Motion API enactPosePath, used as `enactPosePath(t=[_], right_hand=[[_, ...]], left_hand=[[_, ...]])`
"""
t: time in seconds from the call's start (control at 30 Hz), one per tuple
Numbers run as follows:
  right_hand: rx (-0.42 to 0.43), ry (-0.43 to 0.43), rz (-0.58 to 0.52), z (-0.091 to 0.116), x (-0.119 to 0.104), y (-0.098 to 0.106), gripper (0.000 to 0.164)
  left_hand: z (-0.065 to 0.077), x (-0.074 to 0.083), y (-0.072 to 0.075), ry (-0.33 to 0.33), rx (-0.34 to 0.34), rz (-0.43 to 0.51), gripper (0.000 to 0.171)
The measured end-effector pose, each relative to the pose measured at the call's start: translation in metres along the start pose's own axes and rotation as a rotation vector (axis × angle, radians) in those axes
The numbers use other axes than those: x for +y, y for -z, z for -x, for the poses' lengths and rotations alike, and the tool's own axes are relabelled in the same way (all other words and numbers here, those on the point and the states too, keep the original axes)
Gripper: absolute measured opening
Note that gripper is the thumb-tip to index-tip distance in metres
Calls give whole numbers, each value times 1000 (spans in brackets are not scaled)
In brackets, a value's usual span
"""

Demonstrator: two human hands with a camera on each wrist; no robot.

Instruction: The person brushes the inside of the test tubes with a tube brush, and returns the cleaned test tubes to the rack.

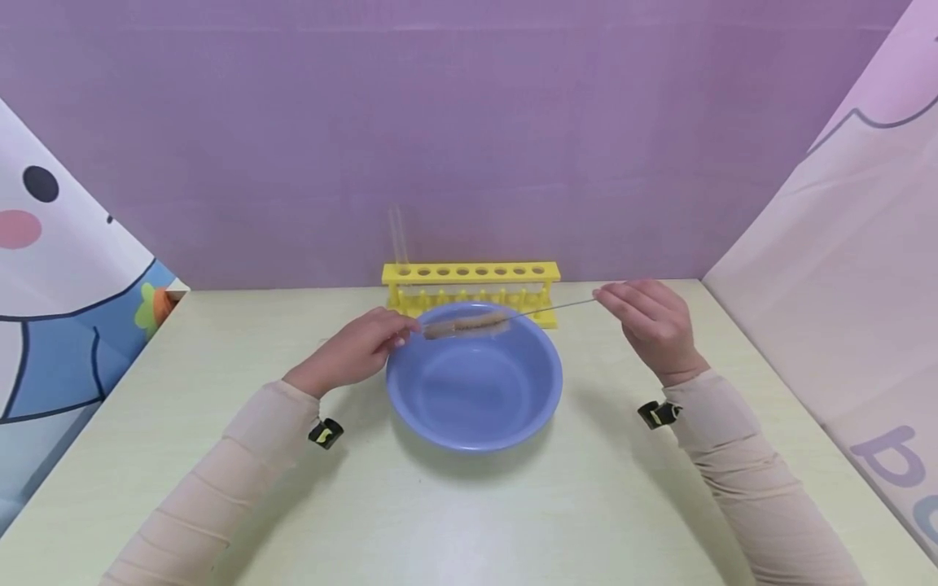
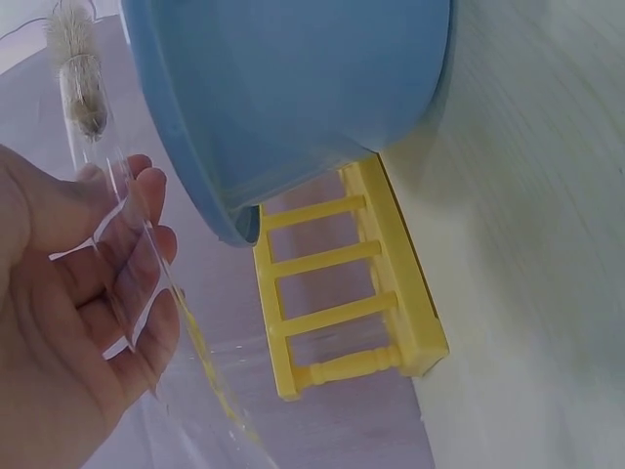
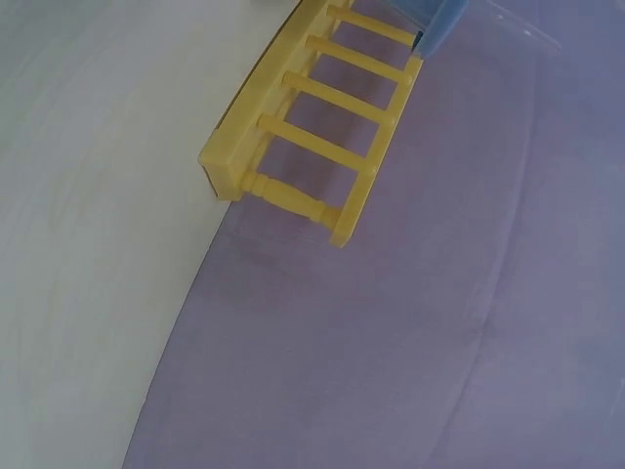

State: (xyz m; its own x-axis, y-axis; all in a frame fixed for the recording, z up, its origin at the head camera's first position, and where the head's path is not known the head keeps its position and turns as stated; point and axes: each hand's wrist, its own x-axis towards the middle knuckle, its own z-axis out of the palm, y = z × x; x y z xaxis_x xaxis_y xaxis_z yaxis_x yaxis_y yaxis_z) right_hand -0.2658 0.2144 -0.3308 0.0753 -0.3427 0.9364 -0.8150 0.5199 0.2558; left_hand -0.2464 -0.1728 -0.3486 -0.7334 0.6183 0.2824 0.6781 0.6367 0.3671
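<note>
A: Which way does the brush point(image 1: 484, 322) point?
B: Its long axis runs side to side above the bowl point(image 1: 476, 395), bristles leftward, wire slanting toward the right hand point(image 1: 652, 321).
A: And the tube point(image 2: 101, 149)?
B: Pinched between the left hand's point(image 1: 366, 342) thumb and fingers, roughly in line with the brush; its mouth faces right, bristles partly inside.
A: The right hand?
B: Pinching the wire's end, it seems, though its fingertips look small; the brush lies to its left.
A: The rack point(image 1: 472, 273)?
B: Behind the bowl, on the surface point(image 1: 469, 529).
</note>
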Motion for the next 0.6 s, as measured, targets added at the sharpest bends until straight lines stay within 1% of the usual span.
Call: enactPosePath(t=[0.17, 0.3, 0.43, 0.6], right_hand=[[-49, -5, 4, 1, -1, -1, 36], [-98, -11, 11, -1, -1, 1, 37], [-139, -22, 8, -3, -3, 3, 39], [-182, -40, 0, -7, -5, 6, 39]], left_hand=[[0, 3, 1, 28, -11, -2, 31], [-1, 5, 2, 54, -7, -11, 32], [-1, 6, 1, 69, 10, -29, 33], [0, 7, -1, 60, 48, -42, 37]])
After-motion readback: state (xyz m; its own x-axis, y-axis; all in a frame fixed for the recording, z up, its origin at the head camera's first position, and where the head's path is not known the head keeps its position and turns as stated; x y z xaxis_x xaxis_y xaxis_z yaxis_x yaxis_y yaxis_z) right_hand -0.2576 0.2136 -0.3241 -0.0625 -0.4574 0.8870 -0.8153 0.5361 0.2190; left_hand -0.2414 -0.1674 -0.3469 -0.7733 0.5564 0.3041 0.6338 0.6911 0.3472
